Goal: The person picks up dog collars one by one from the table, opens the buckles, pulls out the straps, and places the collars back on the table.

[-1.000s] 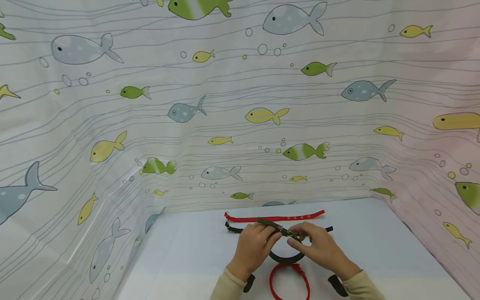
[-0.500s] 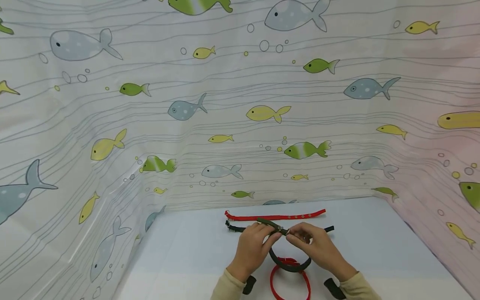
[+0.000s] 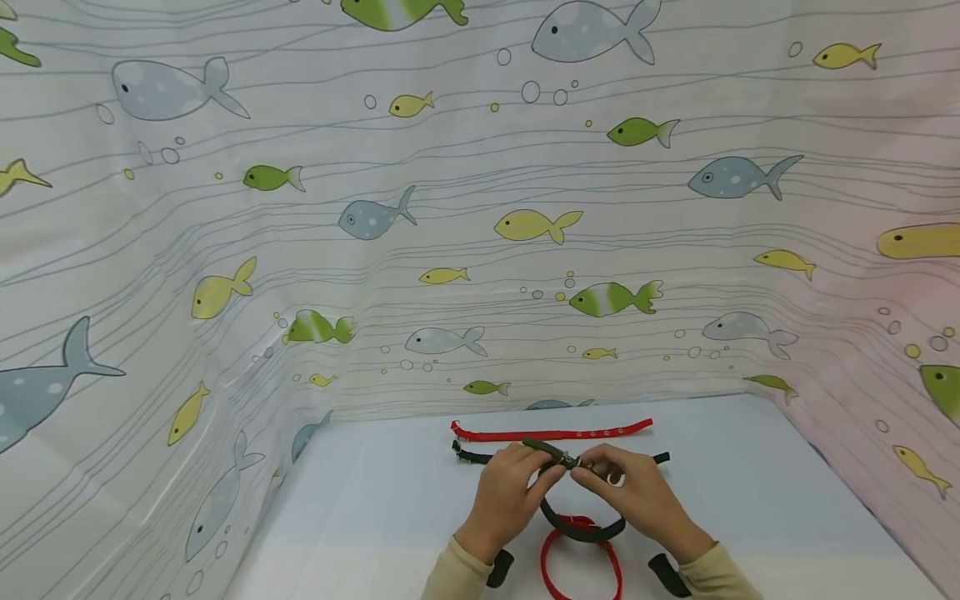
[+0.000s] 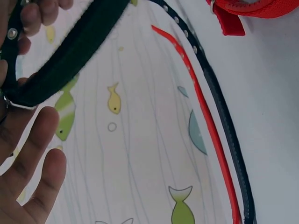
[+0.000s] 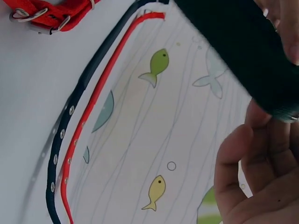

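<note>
Both hands hold up a dark green collar [image 3: 583, 532], bent into a loop with its metal buckle at the top. My left hand [image 3: 504, 493] grips the strap just left of the buckle, a short end sticking up past the fingers. Right of the buckle, my right hand [image 3: 639, 492] pinches the strap between thumb and fingers. Up close in the left wrist view, the collar [image 4: 77, 56] shows a metal eyelet beside the fingers. The wide band of the collar [image 5: 238, 56] covers part of the right fingers in the right wrist view.
A buckled red collar [image 3: 544, 557] lies nearest on the white table [image 3: 360, 500], partly overlapped by the held loop. Farther back, a red collar [image 3: 525, 436] and a dark collar [image 3: 474, 457] lie stretched out. A fish-patterned curtain [image 3: 480, 250] surrounds the table.
The right thumb and fingers have closed in beside the buckle. The bottom of the green loop has dropped and overlaps the red ring. The left hand has barely moved.
</note>
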Demonstrator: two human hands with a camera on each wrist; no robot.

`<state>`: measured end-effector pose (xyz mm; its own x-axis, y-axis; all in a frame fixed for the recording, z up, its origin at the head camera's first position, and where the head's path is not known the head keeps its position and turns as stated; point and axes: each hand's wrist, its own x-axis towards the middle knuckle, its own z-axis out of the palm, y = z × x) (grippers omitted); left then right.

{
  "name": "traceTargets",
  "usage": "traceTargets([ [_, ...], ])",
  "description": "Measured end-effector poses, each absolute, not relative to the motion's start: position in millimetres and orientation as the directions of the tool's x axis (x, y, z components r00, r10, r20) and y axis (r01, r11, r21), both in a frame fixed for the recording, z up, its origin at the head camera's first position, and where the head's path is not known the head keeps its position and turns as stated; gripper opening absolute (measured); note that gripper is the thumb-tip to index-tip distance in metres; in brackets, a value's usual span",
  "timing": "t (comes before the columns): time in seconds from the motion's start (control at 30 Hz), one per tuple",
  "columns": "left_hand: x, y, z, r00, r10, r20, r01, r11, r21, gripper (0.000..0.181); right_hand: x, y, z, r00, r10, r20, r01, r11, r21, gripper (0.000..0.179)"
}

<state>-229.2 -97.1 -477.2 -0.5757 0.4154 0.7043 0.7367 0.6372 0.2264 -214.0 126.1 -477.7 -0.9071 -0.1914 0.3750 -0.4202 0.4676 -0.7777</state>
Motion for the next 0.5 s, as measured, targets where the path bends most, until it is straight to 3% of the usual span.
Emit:
traceTargets([
  [0.27,-229.6,-101.6,-476.4,-0.59,0.395,0.704,0.725,0.643,0.246,0.02,-215.5,133.6,-478.7,-0.882,-0.292,0.369,-0.461,0.377,-0.804,0.019],
  [0.5,-231.8,-102.9,-474.8,-0.59,0.395,0.704,0.723,0.647,0.242,0.02,-216.5,133.1,-479.8,-0.881,-0.289,0.373,-0.468,0.424,-0.775,0.021],
])
